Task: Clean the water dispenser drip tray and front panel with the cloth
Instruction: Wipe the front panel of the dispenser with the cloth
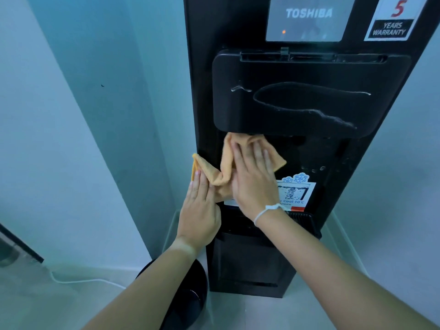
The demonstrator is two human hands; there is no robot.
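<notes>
A tall black water dispenser [309, 144] fills the middle of the view. An orange cloth [215, 171] lies against its front panel, just under the protruding tap housing [297, 103], which shows wet streaks. My right hand [253, 182] presses flat on the cloth, fingers spread upward. My left hand [200, 210] rests flat against the dispenser's left edge with its fingertips on the cloth's lower left fold. The drip tray [302, 221] sits below my right wrist, mostly hidden by it.
A white and blue sticker [297, 191] is on the panel right of my right hand. A dark round bin [188, 303] stands on the floor at the dispenser's left foot. A white cable [78, 280] runs along the floor. Pale walls flank both sides.
</notes>
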